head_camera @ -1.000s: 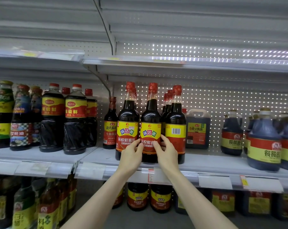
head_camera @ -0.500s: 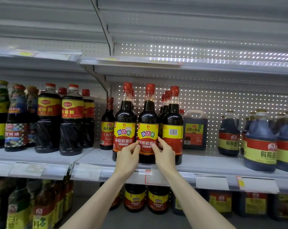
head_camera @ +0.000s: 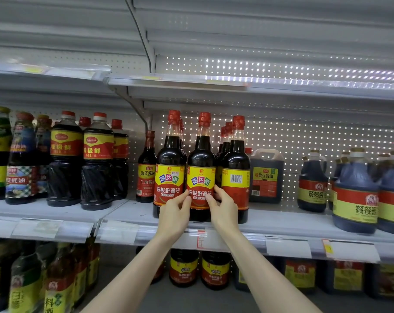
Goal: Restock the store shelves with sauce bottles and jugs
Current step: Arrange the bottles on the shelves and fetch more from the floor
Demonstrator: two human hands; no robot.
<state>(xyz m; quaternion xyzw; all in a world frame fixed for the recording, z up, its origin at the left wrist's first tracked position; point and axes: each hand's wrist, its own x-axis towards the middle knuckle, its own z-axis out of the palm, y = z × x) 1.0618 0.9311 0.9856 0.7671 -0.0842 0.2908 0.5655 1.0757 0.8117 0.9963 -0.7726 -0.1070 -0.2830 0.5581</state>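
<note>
A dark soy sauce bottle [head_camera: 201, 163] with a red cap and a yellow-red label stands upright at the front of the middle shelf [head_camera: 270, 222]. My left hand [head_camera: 174, 216] grips its lower left side and my right hand [head_camera: 224, 211] its lower right side, fingers on the label. A matching bottle [head_camera: 170, 159] stands just left of it, label forward. Another [head_camera: 236, 168] stands to the right with its barcode facing out. More of the same bottles are lined up behind, mostly hidden.
Left of these stand a small red-capped bottle [head_camera: 147, 168] and large dark bottles [head_camera: 97, 163]. A square jug [head_camera: 266, 177] sits behind on the right, round jugs [head_camera: 355, 193] farther right. The upper shelf [head_camera: 236, 83] hangs above the caps. More bottles [head_camera: 183, 267] fill the lower shelf.
Both hands stay on the middle bottle with only small finger shifts. The bottle remains in its place on the shelf; the view has drifted slightly.
</note>
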